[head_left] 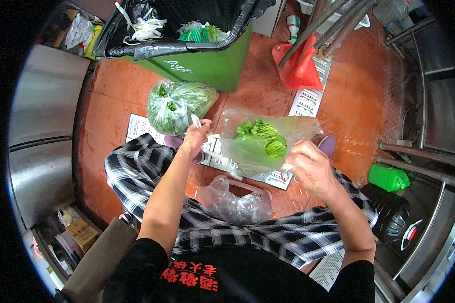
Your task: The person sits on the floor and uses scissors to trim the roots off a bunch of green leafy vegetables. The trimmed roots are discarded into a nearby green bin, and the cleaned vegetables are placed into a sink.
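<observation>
A clear plastic bag with a bunch of leafy greens inside hangs in front of me. My right hand is closed on the bag's right side, fingertips pinched together. My left hand is held left of the bag, apart from the greens, its fingers closed around a small white piece whose kind I cannot make out. Just beyond that hand, a full clear bag of green vegetables rests on the floor. Between my knees lies crumpled clear plastic over a pinkish container.
A green bin lined with black plastic holds vegetable scraps. Beyond the drain grate sit a red dustpan and a white bottle. Steel cabinets stand left; a green jug and a dark bottle are at right.
</observation>
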Demonstrator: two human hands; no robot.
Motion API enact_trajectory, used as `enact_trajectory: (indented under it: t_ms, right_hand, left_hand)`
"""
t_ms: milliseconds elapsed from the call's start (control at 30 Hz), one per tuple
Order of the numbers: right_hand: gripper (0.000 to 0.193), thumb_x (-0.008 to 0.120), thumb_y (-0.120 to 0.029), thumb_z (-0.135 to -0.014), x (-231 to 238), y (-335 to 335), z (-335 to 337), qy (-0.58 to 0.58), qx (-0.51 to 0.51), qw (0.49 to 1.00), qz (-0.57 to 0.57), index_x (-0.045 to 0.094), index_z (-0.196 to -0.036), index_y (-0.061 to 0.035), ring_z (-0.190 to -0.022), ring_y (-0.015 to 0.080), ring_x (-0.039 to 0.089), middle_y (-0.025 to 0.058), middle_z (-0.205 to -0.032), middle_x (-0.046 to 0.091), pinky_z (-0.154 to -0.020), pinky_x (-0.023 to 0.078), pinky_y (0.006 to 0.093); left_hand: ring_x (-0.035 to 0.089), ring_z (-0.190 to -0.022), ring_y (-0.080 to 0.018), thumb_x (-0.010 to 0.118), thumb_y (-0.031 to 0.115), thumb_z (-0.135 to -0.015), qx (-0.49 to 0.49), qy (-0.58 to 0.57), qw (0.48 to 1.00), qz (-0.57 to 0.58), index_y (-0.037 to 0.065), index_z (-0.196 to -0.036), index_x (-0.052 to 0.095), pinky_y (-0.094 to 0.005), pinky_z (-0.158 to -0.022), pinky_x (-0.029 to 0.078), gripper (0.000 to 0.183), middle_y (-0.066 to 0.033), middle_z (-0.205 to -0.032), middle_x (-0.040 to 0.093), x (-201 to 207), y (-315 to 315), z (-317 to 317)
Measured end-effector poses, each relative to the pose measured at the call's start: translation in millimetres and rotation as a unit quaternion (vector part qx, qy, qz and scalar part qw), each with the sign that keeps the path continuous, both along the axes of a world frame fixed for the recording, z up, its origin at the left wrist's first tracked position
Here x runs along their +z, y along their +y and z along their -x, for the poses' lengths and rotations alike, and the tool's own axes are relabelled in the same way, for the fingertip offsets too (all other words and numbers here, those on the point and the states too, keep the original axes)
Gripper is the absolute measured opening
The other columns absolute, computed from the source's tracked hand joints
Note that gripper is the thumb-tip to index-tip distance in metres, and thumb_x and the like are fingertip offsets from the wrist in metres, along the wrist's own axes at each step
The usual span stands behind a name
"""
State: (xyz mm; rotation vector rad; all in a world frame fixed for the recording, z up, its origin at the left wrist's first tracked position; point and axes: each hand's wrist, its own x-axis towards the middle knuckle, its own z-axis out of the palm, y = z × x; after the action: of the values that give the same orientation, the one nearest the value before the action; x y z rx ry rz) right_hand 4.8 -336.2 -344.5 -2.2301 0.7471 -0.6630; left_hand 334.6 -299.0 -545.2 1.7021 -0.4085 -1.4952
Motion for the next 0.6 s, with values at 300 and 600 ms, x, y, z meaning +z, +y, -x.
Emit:
enact_trajectory:
  t_ms: [300,600]
  right_hand:
    - [0.020,0.054,-0.014,-0.093,99.0,-36.8,-49.0,-0.284,-0.322,0.887,-0.171,0.054,-0.075,-0.0057,-0.058,0.0013,0.044,-0.0046,-0.066,0.052,-0.053,0.036,0.0187]
    - [0.022,0.053,-0.014,-0.094,101.4,-48.4,-36.7,-0.358,-0.297,0.866,-0.184,0.052,-0.073,-0.0081,-0.055,0.0028,0.042,-0.0047,-0.065,0.050,-0.051,0.035,0.0190]
  left_hand:
    - [0.048,-0.070,-0.0106,0.035,0.059,-0.092,0.111,0.254,0.956,-0.099,0.012,-0.123,0.050,-0.0254,-0.056,0.040,0.058,-0.0052,-0.108,0.055,-49.4,91.2,100.1]
    - [0.049,-0.066,-0.0102,0.032,0.073,-0.080,-0.010,0.454,0.890,0.033,-0.001,-0.128,0.042,-0.0177,-0.046,0.035,0.089,-0.0132,-0.113,0.060,85.4,71.7,91.8]
